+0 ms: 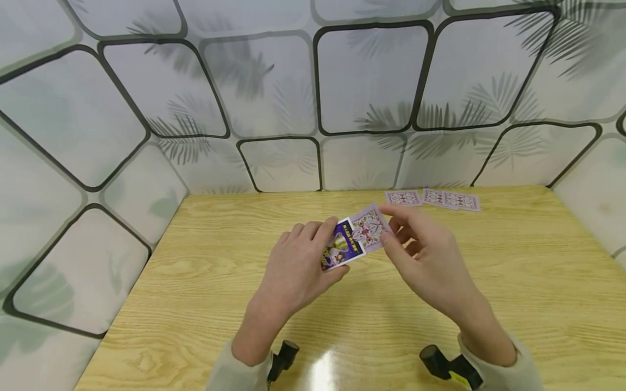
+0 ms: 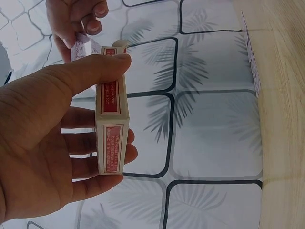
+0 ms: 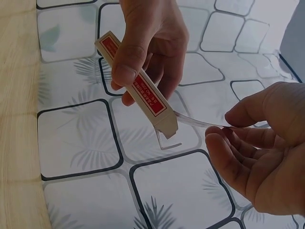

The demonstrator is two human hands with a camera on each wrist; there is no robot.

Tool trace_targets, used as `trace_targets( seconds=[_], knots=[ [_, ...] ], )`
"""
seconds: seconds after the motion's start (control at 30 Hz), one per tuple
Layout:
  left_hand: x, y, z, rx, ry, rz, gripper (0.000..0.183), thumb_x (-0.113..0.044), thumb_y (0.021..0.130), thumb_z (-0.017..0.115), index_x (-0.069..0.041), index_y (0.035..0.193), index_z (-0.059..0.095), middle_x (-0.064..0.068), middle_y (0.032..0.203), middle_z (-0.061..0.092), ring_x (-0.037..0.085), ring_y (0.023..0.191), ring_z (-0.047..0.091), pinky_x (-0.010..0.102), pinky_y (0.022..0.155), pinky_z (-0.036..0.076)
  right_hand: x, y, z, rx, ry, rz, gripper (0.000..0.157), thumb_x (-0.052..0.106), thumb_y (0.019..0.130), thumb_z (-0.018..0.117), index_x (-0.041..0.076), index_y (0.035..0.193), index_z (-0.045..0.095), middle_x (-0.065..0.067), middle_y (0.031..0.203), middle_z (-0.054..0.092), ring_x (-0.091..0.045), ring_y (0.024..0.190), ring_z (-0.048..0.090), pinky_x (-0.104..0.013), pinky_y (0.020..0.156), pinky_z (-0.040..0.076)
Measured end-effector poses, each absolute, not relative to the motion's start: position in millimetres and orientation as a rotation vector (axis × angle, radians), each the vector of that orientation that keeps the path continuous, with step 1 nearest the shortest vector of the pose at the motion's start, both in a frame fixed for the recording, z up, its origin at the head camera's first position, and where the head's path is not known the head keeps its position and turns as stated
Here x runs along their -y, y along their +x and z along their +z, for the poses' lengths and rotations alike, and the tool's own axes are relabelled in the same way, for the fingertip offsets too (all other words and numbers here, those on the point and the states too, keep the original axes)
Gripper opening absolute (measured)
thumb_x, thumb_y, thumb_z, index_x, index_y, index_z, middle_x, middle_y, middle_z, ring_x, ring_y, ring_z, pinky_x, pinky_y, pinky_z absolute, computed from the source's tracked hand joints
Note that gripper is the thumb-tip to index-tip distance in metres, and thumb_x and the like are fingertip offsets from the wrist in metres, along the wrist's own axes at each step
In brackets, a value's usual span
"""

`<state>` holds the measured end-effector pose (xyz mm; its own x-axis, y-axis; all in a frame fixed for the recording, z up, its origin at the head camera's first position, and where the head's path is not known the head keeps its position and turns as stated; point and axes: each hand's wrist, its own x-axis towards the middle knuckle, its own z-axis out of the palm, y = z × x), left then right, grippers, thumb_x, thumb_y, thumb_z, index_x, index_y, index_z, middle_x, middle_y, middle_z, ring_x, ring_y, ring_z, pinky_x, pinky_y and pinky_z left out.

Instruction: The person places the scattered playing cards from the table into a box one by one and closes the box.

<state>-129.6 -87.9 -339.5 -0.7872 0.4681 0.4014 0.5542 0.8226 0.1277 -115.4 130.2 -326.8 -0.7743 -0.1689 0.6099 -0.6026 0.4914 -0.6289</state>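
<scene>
My left hand (image 1: 299,263) grips a playing card box (image 1: 348,244) over the table, thumb along one narrow side and fingers around the other. In the head view the box's broad face is purple and yellow with a white border; its narrow sides are cream with red panels. At the end facing my right hand (image 1: 432,263), a flap (image 3: 167,145) stands folded out. Thumb and fingers of the right hand pinch playing cards (image 1: 370,228) with a patterned lilac back, which stick out of that open end and bend slightly. Their other end is hidden.
Several playing cards lie face down at the table's back edge, a single card (image 1: 403,197) and an overlapping group (image 1: 462,201) to its right. The wooden table (image 1: 195,304) meets a patterned backdrop (image 1: 362,163) behind and at both sides.
</scene>
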Motion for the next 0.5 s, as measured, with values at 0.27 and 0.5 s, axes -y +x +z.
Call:
trace_targets(
  seconds=[0.27, 0.5],
  knots=[
    [86.3, -129.5, -339.4, 2.659, -0.773, -0.346, 0.075, -0.043, 0.076, 0.085, -0.013, 0.137, 0.053, 0.007, 0.115, 0.067, 0.023, 0.095, 0.063, 0.036, 0.076, 0.053, -130.6, -114.0, -326.9, 2.248, 0.658, 1.25, 0.036, -0.01, 0.089, 0.062, 0.001, 0.123, 0.064, 0.003, 0.084, 0.061, -0.007, 0.068, 0.054, -0.017, 0.053, 0.047],
    [85.6, -128.6, -338.8, 2.674, -0.775, -0.344, 0.076, -0.044, 0.077, 0.084, -0.013, 0.138, 0.052, 0.008, 0.117, 0.066, 0.023, 0.097, 0.063, 0.037, 0.078, 0.053, -130.3, -114.6, -326.7, 2.242, 0.669, 1.272, 0.034, -0.011, 0.09, 0.06, 0.0, 0.122, 0.065, 0.001, 0.085, 0.062, -0.006, 0.065, 0.054, -0.017, 0.052, 0.047]
  ],
)
